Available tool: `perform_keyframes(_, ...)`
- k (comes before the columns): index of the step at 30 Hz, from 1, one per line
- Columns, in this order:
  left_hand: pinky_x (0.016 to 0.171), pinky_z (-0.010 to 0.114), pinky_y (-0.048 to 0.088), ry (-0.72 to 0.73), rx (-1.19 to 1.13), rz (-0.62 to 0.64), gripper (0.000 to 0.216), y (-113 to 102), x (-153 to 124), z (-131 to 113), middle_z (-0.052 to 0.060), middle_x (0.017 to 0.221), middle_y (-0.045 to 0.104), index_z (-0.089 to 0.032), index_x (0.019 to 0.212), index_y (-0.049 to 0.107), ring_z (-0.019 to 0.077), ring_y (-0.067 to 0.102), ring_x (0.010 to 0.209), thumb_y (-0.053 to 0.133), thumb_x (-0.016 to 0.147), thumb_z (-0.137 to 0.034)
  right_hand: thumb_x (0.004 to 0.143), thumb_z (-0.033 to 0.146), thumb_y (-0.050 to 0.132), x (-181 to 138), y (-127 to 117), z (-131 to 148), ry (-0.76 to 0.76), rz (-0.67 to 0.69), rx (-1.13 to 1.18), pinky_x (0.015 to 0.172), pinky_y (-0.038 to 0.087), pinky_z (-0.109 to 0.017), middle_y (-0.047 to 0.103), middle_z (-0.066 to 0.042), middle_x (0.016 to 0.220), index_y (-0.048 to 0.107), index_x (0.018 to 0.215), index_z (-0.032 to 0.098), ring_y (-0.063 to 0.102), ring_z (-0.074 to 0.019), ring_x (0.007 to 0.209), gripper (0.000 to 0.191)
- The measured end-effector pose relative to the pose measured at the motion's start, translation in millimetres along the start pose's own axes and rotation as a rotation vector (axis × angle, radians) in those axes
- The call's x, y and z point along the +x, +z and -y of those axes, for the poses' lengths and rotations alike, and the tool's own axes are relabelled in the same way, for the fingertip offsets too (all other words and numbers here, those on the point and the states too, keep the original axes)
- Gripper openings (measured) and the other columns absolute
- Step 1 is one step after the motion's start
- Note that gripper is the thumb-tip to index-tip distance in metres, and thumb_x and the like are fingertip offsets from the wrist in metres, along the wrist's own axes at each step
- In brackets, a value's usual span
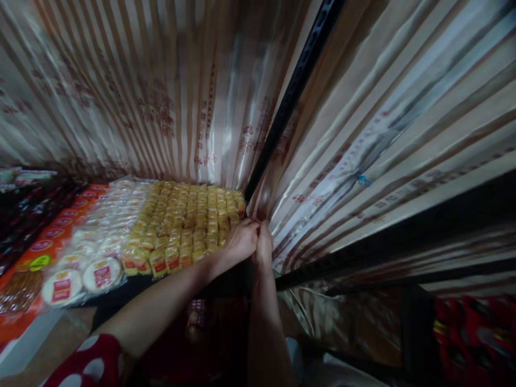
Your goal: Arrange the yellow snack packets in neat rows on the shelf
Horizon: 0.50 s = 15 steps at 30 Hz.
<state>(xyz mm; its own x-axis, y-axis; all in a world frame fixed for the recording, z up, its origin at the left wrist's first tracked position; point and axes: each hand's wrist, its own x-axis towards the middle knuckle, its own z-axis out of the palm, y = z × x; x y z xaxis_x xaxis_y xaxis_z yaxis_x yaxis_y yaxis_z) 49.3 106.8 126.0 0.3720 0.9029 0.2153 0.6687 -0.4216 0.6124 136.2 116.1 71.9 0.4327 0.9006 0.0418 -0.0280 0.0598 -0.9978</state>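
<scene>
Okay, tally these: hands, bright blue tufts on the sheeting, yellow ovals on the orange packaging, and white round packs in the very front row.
Hands: 2
Blue tufts: 1
Yellow ovals: 1
Front white packs: 2
Total: 6

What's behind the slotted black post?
Striped, printed sheeting shows on both sides of the post. Whatever lies directly behind it, or beyond the sheeting, is covered; near its foot, the left hand and right hand hide more.
</scene>
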Motion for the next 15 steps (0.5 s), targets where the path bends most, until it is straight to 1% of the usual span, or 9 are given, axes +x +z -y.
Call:
perform_keyframes(2, 0.093, 0.028, 0.045, -0.008, -0.055, -0.018, 0.035, 2, -25, -6, 0.007, 0.110, 0.063, -0.017, 0.109, 0.061, 0.0164, 0.058, 0.101, 0.037, 0.084, -0.010, 0.083, 0.058, 0.038, -19, -5, 9, 0.042, -0.020, 0.014, 0.083, 0.049, -0.032, 0.070, -0.010, 0.096, 0.066, 0.097, 0.012, 0.064, -0.0194, 0.089, 0.055)
perform_keyframes(4, 0.094, 0.029, 0.045, -0.024, -0.090, -0.008, 0.036, 5, -53, -10, 0.008, 0.108, 0.064, -0.017, 0.108, 0.061, 0.0169, 0.058, 0.101, 0.036, 0.083, -0.008, 0.082, 0.054, 0.044, -47, -10, 15, 0.017, -0.023, 0.041, 0.085, 0.048, -0.033, 0.069, -0.011, 0.099, 0.064, 0.097, 0.013, 0.064, -0.0192, 0.089, 0.049)
perform_keyframes(6, 0.093, 0.029, 0.045, -0.031, -0.130, 0.043, 0.034, 9, -84, -10, 0.008, 0.104, 0.065, -0.016, 0.101, 0.062, 0.0172, 0.059, 0.099, 0.035, 0.083, -0.007, 0.081, 0.049, 0.049, -81, -13, 16, -0.034, -0.033, 0.051, 0.084, 0.049, -0.034, 0.068, -0.011, 0.099, 0.063, 0.096, 0.014, 0.064, -0.0188, 0.088, 0.042)
perform_keyframes(8, 0.093, 0.027, 0.045, -0.023, -0.198, 0.109, 0.032, 14, -119, -7, 0.009, 0.103, 0.065, -0.015, 0.098, 0.062, 0.0166, 0.059, 0.099, 0.037, 0.081, -0.006, 0.082, 0.045, 0.051, -119, -16, 12, -0.072, -0.039, 0.018, 0.081, 0.049, -0.033, 0.068, -0.009, 0.095, 0.063, 0.093, 0.015, 0.064, -0.0178, 0.085, 0.035)
perform_keyframes(10, 0.092, 0.025, 0.044, -0.034, -0.266, 0.170, 0.029, 20, -154, 0, 0.009, 0.103, 0.066, -0.014, 0.098, 0.062, 0.0160, 0.059, 0.098, 0.039, 0.081, -0.007, 0.084, 0.043, 0.047, -157, -19, 0, -0.078, -0.023, -0.023, 0.076, 0.050, -0.032, 0.068, -0.008, 0.088, 0.063, 0.088, 0.015, 0.064, -0.0167, 0.077, 0.032)
perform_keyframes(11, 0.091, 0.025, 0.044, -0.057, -0.285, 0.202, 0.027, 24, -171, 5, 0.009, 0.103, 0.066, -0.014, 0.098, 0.063, 0.0160, 0.060, 0.098, 0.041, 0.082, -0.009, 0.085, 0.043, 0.045, -174, -21, -9, -0.058, -0.023, -0.047, 0.074, 0.050, -0.031, 0.068, -0.007, 0.084, 0.063, 0.085, 0.016, 0.063, -0.0165, 0.074, 0.032)
perform_keyframes(12, 0.090, 0.025, 0.045, -0.097, -0.288, 0.245, 0.026, 29, -186, 11, 0.010, 0.101, 0.067, -0.013, 0.096, 0.063, 0.0163, 0.061, 0.095, 0.041, 0.083, -0.011, 0.085, 0.042, 0.043, -189, -23, -21, -0.033, -0.004, -0.104, 0.074, 0.049, -0.031, 0.068, -0.006, 0.082, 0.063, 0.083, 0.017, 0.063, -0.0167, 0.075, 0.032)
perform_keyframes(14, 0.085, 0.025, 0.047, -0.214, -0.244, 0.358, 0.025, 41, -214, 28, 0.010, 0.101, 0.068, -0.013, 0.099, 0.064, 0.0174, 0.063, 0.092, 0.044, 0.082, -0.014, 0.086, 0.039, 0.039, -212, -26, -46, 0.035, 0.092, -0.300, 0.077, 0.048, -0.031, 0.069, -0.006, 0.083, 0.063, 0.081, 0.018, 0.063, -0.0176, 0.079, 0.032)
perform_keyframes(15, 0.082, 0.025, 0.048, -0.282, -0.201, 0.431, 0.026, 47, -226, 38, 0.010, 0.101, 0.069, -0.014, 0.101, 0.064, 0.0182, 0.064, 0.091, 0.046, 0.081, -0.016, 0.086, 0.037, 0.037, -219, -27, -60, 0.098, 0.178, -0.424, 0.079, 0.047, -0.030, 0.069, -0.006, 0.087, 0.064, 0.083, 0.019, 0.063, -0.0178, 0.082, 0.032)
